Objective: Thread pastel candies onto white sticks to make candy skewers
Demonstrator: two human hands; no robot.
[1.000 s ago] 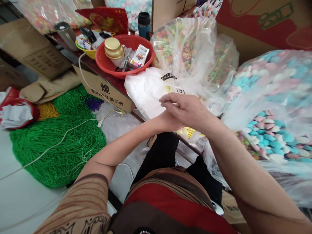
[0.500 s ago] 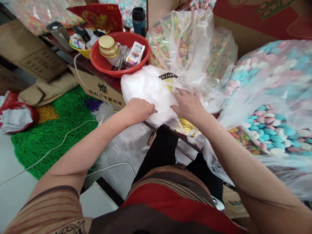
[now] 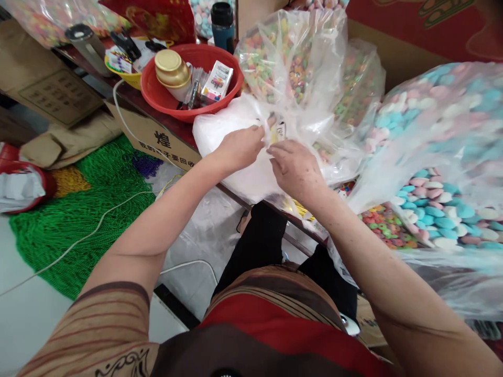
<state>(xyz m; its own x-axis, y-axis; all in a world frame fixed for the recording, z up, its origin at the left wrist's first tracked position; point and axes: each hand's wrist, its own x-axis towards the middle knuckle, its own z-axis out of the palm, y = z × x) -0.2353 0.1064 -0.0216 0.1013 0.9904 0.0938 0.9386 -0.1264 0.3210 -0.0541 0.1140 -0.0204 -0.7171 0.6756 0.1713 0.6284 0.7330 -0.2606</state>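
A small clear plastic bag [image 3: 278,132] with yellow and black print stands between my two hands, above a soft white plastic bag [image 3: 214,128] spread at the table's front edge. My left hand [image 3: 242,149] pinches at the printed bag's left side, thumb and fingers together. My right hand [image 3: 296,167] is at its lower right, fingers bent and closed on its near edge; the fingertips are partly hidden. Golden twist ties [image 3: 302,209] show below my right wrist.
A red basin [image 3: 192,112] with gold cups and a small box stands behind my left hand. Big clear bags of ring-shaped pieces [image 3: 298,78] and pastel pebble-like pieces [image 3: 448,225] fill the right. Green bead strings [image 3: 78,230] lie on the floor.
My left hand has moved up and right to the printed bag. My right hand has drawn its spread fingers together. The printed bag has turned and now stands between both hands.
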